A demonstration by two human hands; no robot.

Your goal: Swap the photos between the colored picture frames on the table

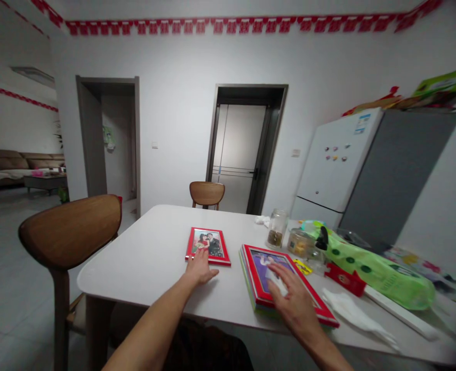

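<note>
My left hand (pixel 201 269) lies over the near edge of a small red picture frame (pixel 228 262), its fingers stretched onto the glass and the thumb out to the side. The photo in it shows two people in formal dress, one with a bouquet. To the right, my right hand (pixel 295 293) rests with fingers spread on a larger red picture frame (pixel 261 294), which tops a stack with green edges below. A purple picture shows under these fingers. A whitish patch lies beneath the right hand; whether it is a cloth or part of the picture, I cannot tell.
The white table (pixel 143 257) also bears a glass jar (pixel 277 229), a round clear container (pixel 300 242), a green plastic package (pixel 378 268), a red box (pixel 344 279) and white tissue (pixel 357 314). Wooden chairs stand at the left (pixel 73 232) and far side (pixel 207 194).
</note>
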